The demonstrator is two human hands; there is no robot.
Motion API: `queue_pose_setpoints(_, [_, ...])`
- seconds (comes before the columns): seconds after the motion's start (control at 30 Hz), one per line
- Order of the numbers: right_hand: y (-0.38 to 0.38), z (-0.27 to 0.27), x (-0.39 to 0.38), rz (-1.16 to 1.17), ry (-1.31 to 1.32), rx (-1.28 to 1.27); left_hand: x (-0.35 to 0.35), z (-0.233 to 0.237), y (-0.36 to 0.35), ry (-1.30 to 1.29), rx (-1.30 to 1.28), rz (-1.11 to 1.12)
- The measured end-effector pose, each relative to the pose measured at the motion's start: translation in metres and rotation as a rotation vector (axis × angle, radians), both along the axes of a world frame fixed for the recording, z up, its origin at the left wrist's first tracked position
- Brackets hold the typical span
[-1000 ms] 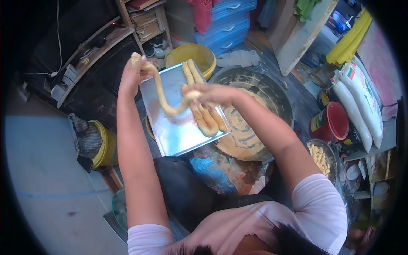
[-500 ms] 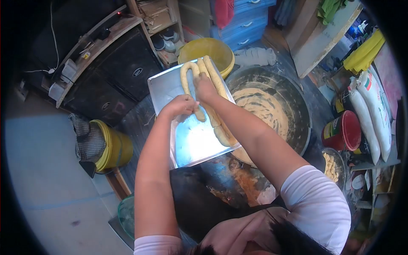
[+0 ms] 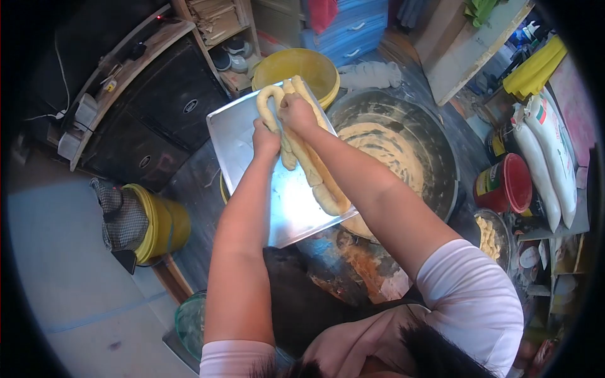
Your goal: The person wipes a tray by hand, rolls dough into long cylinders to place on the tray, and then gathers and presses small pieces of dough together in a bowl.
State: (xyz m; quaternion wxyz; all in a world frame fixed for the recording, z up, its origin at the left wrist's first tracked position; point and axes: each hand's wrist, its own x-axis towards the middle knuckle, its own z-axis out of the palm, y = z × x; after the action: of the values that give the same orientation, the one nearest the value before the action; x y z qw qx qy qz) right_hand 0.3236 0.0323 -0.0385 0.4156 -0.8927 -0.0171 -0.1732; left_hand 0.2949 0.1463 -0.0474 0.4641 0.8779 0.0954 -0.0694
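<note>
A metal baking tray (image 3: 228, 135) sits tilted in front of me, with long pale dough ropes (image 3: 329, 196) side by side along its right edge. One more dough rope (image 3: 266, 101) bends into a loop at the tray's far end. My left hand (image 3: 266, 137) is closed around the outer strand of that loop. Beside it, my right hand (image 3: 297, 113) pinches the dough near the loop's inner strand, close against the other ropes. My fingers hide part of the dough there.
Right of the tray stands a wide dark basin (image 3: 441, 157) with floury residue inside. A yellow tub (image 3: 328, 94) is behind the tray, and a yellow bucket (image 3: 170, 220) at left. A red bucket (image 3: 517, 183), white sacks (image 3: 551, 151) and a bowl of dough pieces (image 3: 488, 239) are at right.
My left hand has moved up along the looped rope, toward the far end. The loop's outer strand now lies closer to the other ropes. My right hand stays near the top.
</note>
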Motion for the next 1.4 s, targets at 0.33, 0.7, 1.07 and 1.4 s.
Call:
queue_pose_setpoints(0.33, [-0.009,-0.002,-0.023,0.08,0.068,-0.496,0.017,-0.013,-0.001,-0.215,-0.115,0.079])
queue_pose_setpoints(0.7, [-0.07,-0.034,-0.073,0.1,0.249,-0.02,0.025,-0.026,-0.021,-0.4,-0.041,0.107])
queue_pose_setpoints(1.07, [-0.08,-0.001,-0.125,0.221,0.289,-0.165,0.032,-0.052,-0.037,-0.199,-0.346,0.065])
queue_pose_setpoints(1.4, [-0.139,-0.02,-0.278,0.112,0.375,-0.077,-0.009,-0.054,-0.04,-0.078,-0.664,-0.067])
